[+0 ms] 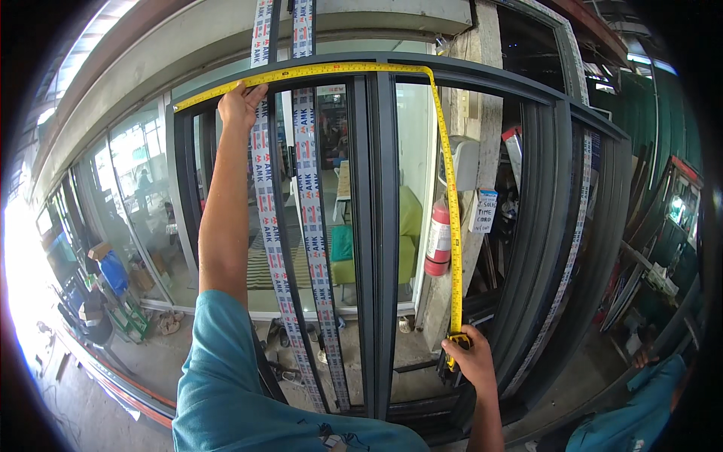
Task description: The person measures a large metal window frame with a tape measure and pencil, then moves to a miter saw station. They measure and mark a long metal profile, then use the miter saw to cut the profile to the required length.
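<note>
A yellow tape measure blade runs along the top rail of a dark grey metal window frame. My left hand, arm raised, has its fingers closed on the blade near its left end, against the rail. Right of the middle post, the blade bends sharply and hangs down toward me. Low on the right, the tape measure's black and yellow case is gripped in my right hand. The frame stands upright in front of me, and its lower part is partly hidden by my body.
Long bars with printed protective film stand upright behind the frame's left part. Beyond are glass panels, a green chair and a red fire extinguisher by a post. At lower right is another person's teal sleeve. Shoes lie on the floor.
</note>
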### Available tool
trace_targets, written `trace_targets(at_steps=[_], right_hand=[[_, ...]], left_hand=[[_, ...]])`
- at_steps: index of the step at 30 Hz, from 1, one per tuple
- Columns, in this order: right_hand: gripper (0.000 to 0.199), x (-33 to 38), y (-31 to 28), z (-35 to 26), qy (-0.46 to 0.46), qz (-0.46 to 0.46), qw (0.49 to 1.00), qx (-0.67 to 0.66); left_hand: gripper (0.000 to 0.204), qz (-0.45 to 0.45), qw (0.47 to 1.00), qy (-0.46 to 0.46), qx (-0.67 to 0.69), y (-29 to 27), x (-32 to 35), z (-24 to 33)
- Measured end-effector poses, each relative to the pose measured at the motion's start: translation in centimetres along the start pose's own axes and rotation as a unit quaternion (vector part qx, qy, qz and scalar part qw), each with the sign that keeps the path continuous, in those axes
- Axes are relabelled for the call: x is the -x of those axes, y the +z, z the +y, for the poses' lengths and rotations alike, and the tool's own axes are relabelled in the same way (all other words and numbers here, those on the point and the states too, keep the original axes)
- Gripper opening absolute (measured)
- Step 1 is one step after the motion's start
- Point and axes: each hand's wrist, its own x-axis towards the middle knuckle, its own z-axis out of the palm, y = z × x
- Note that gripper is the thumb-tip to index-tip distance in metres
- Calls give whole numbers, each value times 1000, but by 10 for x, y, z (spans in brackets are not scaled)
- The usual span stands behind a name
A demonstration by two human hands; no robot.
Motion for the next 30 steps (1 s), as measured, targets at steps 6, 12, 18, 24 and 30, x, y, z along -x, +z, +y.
trace_targets(at_steps=[6,12,18,24,30], right_hand=[[35,-1,0,2,7,-1,1000,-3],[36,-4,1,11,0,0,1000,-15],[36,-6,-1,5,-9,2,1000,11],[35,-9,2,6,-16,-4,1000,-8],[37,-8,0,18,5,-15,999,-51]], left_hand=[[27,5,1000,-8,-9,2,2,0],[27,5,1000,-3,-3,0,1,0],[27,8,1000,0,-5,2,2,0],[26,6,1000,12,1,0,5,2],[25,-32,999,34,6,-33,-33,-14]])
